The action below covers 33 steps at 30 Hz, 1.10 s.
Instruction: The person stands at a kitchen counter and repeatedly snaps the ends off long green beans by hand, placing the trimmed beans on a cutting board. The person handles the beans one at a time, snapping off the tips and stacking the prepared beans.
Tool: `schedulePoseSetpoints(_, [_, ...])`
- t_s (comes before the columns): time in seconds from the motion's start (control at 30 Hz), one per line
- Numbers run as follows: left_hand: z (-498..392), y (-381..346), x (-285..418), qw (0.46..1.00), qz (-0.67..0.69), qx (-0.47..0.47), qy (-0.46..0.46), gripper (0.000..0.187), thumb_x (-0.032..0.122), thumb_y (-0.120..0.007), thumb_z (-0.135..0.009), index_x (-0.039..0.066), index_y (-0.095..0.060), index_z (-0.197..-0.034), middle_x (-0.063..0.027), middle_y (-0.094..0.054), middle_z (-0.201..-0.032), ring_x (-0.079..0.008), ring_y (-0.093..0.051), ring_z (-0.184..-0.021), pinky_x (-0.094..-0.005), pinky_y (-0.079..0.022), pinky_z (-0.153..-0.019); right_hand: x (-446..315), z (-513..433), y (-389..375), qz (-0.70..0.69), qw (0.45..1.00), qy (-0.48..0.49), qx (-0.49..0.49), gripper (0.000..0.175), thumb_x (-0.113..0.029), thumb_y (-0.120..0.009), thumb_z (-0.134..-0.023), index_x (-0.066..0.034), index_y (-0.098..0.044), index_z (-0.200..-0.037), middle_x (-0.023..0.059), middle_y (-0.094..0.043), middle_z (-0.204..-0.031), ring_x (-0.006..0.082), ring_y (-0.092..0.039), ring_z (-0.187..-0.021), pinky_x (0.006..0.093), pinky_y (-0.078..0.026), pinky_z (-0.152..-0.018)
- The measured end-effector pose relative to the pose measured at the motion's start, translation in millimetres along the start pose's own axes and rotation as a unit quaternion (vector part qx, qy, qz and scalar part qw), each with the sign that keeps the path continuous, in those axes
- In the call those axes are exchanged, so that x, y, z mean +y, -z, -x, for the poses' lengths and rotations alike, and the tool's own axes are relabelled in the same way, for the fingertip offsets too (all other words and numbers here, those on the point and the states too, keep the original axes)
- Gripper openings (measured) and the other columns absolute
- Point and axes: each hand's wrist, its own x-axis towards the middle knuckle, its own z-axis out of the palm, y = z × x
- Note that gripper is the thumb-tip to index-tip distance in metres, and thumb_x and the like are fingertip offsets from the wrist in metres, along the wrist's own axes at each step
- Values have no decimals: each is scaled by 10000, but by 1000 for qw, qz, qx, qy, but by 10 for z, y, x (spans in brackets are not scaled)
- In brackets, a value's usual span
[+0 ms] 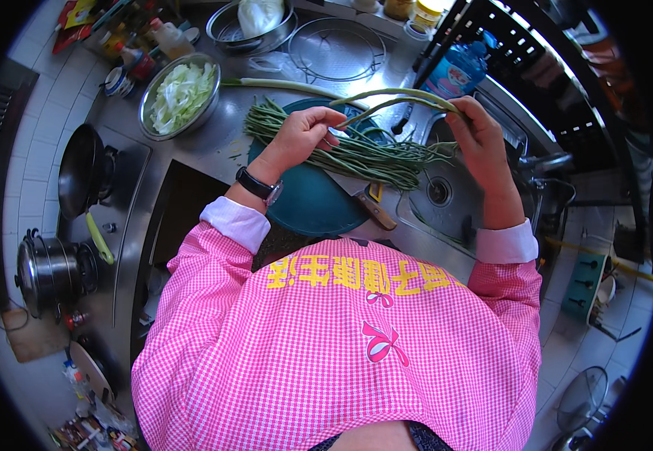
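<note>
My right hand [477, 132] is raised over the sink side and pinches yardlong beans [397, 93] that arch to the left. The lower bean's end reaches the fingertips of my left hand [310, 131], which pinches it. Below them a thick bundle of dark green yardlong beans [360, 152] lies across a round green cutting board [318, 206], its right ends hanging toward the sink. A knife with a wooden handle [381, 213] rests at the board's right edge, its blade partly hidden under the beans. Behind the bundle lies a long pale green stalk [292, 86].
A metal bowl [145, 115] of cut cabbage stands at the back left. The sink [456, 208] is at the right, with a blue detergent bottle [456, 70] behind it. On the left are a wok [78, 175] and a steel pot [50, 276]. A wire rack [337, 48] lies at the back.
</note>
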Motion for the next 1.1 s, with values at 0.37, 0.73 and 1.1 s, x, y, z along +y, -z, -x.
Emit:
schedulePoseSetpoints(0.37, [0,-569,268,996,-46,-29,-66,245,19,-529,-904,-28,-575,-1140,-68,-648,-956,-98,-646,-803,-219,-539,-738,-94,540,475,57,991,-75,93,140,-94,-583,-907,-5,-602,-1014,-10,-528,-744,46,-446,-659,202,-365,-579])
schedulePoseSetpoints(0.73, [-13,-829,208,907,-319,89,-261,172,23,-564,-803,-7,-638,-955,-142,-630,-786,-249,-632,-660,-312,-492,-590,-203,922,444,33,987,-102,122,125,-70,-580,-900,10,-607,-993,-4,-542,-748,37,-453,-639,191,-363,-560])
schedulePoseSetpoints(1.1, [-222,-787,-95,849,-405,194,-278,74,43,-562,-769,32,-630,-795,-146,-608,-728,-321,-603,-684,-392,-485,-617,-259,1216,41,80,989,-43,114,68,1,-581,-873,17,-597,-936,49,-497,-734,98,-462,-589,227,-366,-521])
